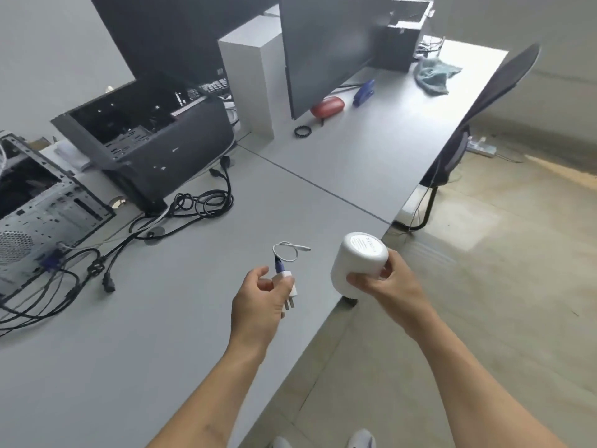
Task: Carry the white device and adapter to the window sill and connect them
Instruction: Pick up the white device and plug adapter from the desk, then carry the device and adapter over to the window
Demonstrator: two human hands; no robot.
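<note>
Two bare forearms reach out from the bottom edge, above the toes of white shoes (361, 438) on the floor. Left hand (258, 305) is curled around the white adapter (288, 281), pinching its body between thumb and fingers, prongs pointing down and toward the camera; a short white cable (286, 248) loops up from its top above the grey tabletop (135, 334). Right hand (386, 286) grips the white device (358, 263), a rounded cylinder held tilted, its flat end with printed markings facing up, just past the tabletop's edge. Adapter and device are near each other but apart. Further back lie black cables (200, 202), open computer cases (142, 130), a dark monitor (326, 50), a red case (327, 106) and a blue stapler (364, 92).
</note>
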